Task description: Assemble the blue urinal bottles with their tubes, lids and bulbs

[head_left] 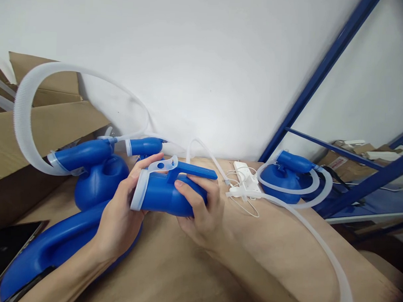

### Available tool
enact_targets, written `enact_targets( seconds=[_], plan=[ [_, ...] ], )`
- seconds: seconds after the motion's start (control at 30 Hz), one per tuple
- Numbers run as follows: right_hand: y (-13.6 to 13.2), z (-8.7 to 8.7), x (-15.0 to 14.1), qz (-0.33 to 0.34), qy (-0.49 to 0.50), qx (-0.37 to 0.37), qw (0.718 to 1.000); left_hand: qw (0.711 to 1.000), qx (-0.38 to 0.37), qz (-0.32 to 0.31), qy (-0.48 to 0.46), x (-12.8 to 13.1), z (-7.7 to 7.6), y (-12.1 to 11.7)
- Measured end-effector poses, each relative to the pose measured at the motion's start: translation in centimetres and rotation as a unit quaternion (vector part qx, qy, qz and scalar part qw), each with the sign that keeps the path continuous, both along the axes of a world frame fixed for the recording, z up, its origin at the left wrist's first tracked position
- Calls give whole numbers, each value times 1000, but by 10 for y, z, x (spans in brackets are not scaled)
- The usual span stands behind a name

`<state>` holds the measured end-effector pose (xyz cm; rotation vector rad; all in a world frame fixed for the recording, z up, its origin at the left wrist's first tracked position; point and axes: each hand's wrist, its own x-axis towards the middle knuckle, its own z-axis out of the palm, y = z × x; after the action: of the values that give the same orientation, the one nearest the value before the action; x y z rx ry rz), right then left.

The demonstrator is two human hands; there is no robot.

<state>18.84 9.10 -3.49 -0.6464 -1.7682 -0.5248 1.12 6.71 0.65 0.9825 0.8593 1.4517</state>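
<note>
Between my hands is a blue plastic container [169, 198] with a long handle [197, 169] on top, held lying on its side above the table. A translucent lid [139, 190] covers its left end, and the lid's perforated strap [162, 164] reaches to the handle. My left hand [122, 192] is wrapped round the lid end. My right hand [200, 209] grips the other end, its thumb on the side and fingers behind. Behind my left hand, a similar blue container with a translucent lid [84, 155] rests on a round blue bottle [101, 182].
A large blue jug [60, 238] lies at front left beside a dark tablet [8, 254]. Cardboard boxes [45, 135] stand on the left. A white power strip [247, 179], clear hoses [330, 250] and another blue unit [283, 177] occupy the right, near a blue metal rack [318, 80].
</note>
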Motion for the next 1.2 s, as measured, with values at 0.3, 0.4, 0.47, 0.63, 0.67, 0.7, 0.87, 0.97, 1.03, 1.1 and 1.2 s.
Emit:
enact_targets(
  seconds=[0.3,0.4,0.47,0.63,0.67,0.7,0.87,0.97,1.03,1.1,1.2],
  plan=[
    [1,4,3,76,48,-42,995,990,68,-120,-1,-12,1,-5],
    [9,6,7,96,38,-59,993,989,59,-133,-7,-13,-2,2],
    [14,7,11,113,19,-78,990,988,37,-149,-18,-13,-4,5],
    [19,10,16,159,22,-123,979,990,20,-132,-39,-6,0,-3],
    [19,10,16,173,25,-138,975,992,22,-119,-35,-3,1,-5],
    [18,10,17,189,27,-156,969,994,24,-104,-29,-1,3,-7],
    [29,6,24,309,58,-313,896,998,41,-29,31,-2,10,-12],
    [39,7,33,364,151,-356,848,987,109,2,121,-10,13,-13],
    [40,15,42,345,165,-337,860,961,184,27,204,-16,15,-13],
    [35,27,50,317,118,-339,878,928,241,35,281,-20,18,-13],
    [21,46,59,263,58,-346,899,901,268,11,342,-26,21,-14]
  ],
)
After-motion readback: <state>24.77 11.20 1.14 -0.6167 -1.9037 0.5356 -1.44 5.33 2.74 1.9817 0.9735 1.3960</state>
